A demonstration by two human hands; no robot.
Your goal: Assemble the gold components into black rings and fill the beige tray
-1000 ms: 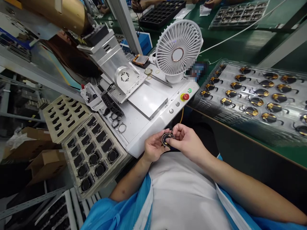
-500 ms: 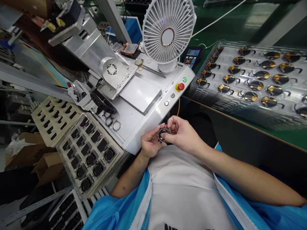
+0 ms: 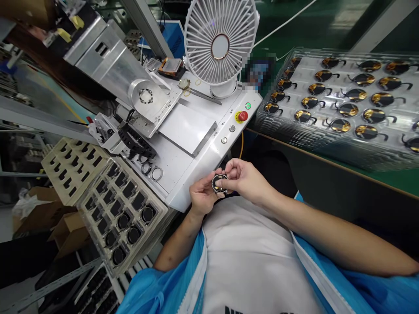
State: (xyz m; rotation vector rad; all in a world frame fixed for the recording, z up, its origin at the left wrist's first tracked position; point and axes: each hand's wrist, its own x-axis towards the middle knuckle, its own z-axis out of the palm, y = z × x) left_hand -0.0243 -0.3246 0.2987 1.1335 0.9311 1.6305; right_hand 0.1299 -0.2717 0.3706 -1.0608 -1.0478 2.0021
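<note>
Fan (image 3: 221, 46), metal machine (image 3: 104, 61) and both hands lie slightly farther left in the frame than half a second earlier, so the view itself has probably shifted; the right thumb keeps its place on the black disc (image 3: 220, 177). The disc, at the centre of the frame, is held in front of the white tabletop (image 3: 178, 176), apart from it. Left hand (image 3: 202, 195): fingers curled narrowly about the left and upper rim, holding the disc. Right hand (image 3: 247, 181): thumb laid across the disc's face, forefinger bent close above it, the gap narrow; whether a small piece is pinched between them cannot be told. The step in hand appears to be fine fingertip work on that face; the next move, as judged here, calls for a steady left hold and light, controlled right-thumb pressure. Lower left: a tray (image 3: 160, 218) bearing dark square and round pieces. Upper right: a clear tray (image 3: 307, 69) of gold-and-black discs (image 3: 348, 110), well apart from both hands.
</note>
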